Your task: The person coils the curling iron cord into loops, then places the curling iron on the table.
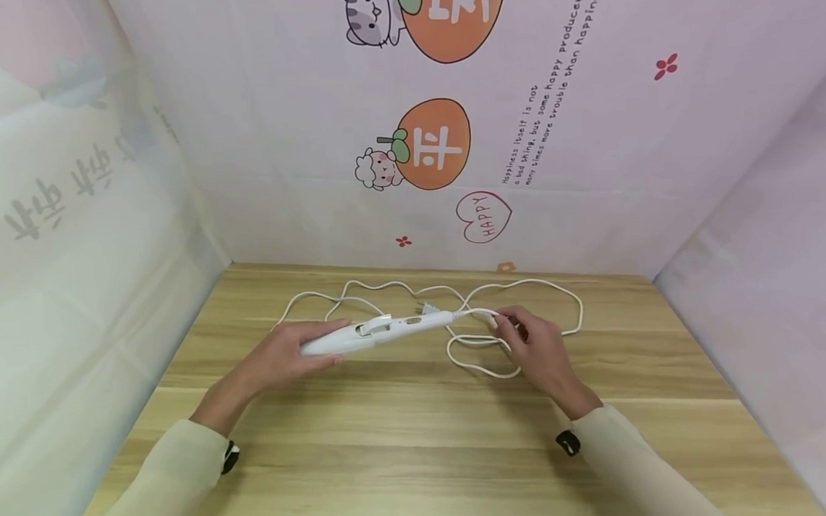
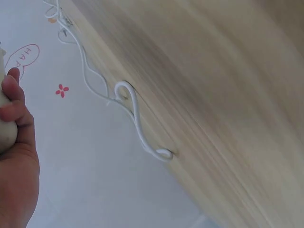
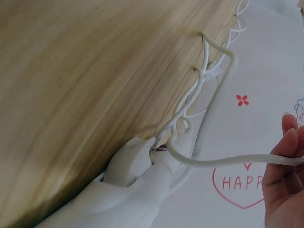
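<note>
A white curling iron (image 1: 395, 332) with a raised lever and a small switch on its handle is held above the table, nearly level. My left hand (image 1: 281, 357) grips its thick left end, thumb on the near side and fingers on the far side. In the left wrist view, that hand (image 2: 21, 166) curls round the white end, cut off by the frame edge. My right hand (image 1: 541, 351) pinches the white cord (image 3: 228, 162) a short way from where it leaves the handle. Behind the handle, a two-pin plug (image 1: 429, 308) is partly hidden.
The cord's loose loops (image 1: 582, 305) spread over the back of the wooden table (image 1: 406, 456), on both sides of the curling iron. Printed white cloth walls (image 1: 301, 178) rise at the back and both sides. A black band (image 1: 567, 442) is on the right wrist.
</note>
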{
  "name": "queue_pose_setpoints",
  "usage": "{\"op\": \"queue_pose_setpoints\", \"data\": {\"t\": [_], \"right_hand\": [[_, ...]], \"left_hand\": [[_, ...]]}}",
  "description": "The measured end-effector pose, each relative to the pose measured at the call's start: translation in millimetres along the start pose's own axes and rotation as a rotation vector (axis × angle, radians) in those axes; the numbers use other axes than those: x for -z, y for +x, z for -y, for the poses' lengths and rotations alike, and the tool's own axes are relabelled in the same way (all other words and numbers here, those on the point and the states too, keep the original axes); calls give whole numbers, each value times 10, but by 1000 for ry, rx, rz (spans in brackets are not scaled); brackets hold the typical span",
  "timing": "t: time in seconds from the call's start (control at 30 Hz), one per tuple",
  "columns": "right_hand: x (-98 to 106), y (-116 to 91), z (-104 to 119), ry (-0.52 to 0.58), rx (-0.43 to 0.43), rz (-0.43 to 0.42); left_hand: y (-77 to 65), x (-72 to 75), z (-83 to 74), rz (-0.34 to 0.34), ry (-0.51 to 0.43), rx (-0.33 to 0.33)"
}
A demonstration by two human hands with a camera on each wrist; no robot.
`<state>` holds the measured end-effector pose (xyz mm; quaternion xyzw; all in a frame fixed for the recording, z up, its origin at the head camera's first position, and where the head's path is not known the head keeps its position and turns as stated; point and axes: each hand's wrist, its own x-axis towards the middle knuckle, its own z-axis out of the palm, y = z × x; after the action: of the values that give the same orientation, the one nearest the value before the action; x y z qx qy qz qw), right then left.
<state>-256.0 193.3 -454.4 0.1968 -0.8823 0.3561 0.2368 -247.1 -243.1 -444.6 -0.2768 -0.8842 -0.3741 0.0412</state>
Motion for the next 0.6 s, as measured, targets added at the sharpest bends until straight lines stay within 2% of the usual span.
{"op": "queue_pose_setpoints", "data": {"t": [0.13, 0.33, 0.5, 0.6], "right_hand": [[34, -17, -25, 26, -24, -15], [96, -62, -62, 165, -148, -22], [144, -98, -81, 221, -219, -12], [158, -117, -108, 231, -246, -9]], "left_hand": [[-5, -12, -38, -10, -61, -4], [-4, -23, -79, -58, -77, 11], [0, -27, -123, -90, -76, 11], [6, -31, -164, -70, -104, 24]]}}
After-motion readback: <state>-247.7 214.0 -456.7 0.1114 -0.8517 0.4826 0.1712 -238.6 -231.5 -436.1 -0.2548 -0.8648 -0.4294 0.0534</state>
